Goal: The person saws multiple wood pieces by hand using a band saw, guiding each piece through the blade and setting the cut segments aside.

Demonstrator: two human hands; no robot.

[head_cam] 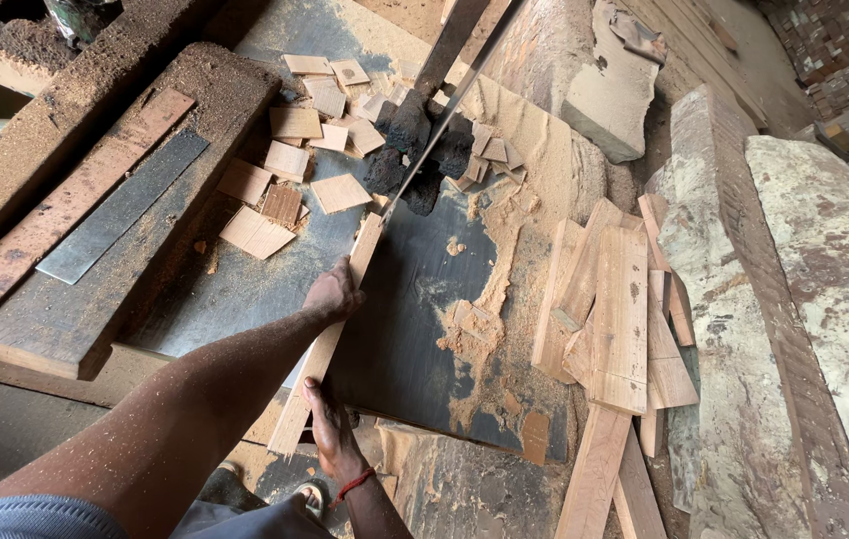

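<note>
Big dark metal saw table takes up the middle of the shot, dusted with sawdust, with a heap of it piled at the far right side. Off to the right, rough stone-like slabs run near to far. On the left sits a long wooden beam with a flat dark metal strip lying along it. At the right edge of the table there's a stack of cut planks, some hanging off toward the near side. A thin bandsaw blade runs at a slant from the top of the view down to the table. The long narrow wood strip lies on the table pointing near to far, its far end right at the blade. Left hand rests on top of the strip about midway, fingers curled over it, grip pressed on the wood. Right hand, red thread at the wrist, clamps the near end. Little square offcuts are scattered on the far left of the table.
</note>
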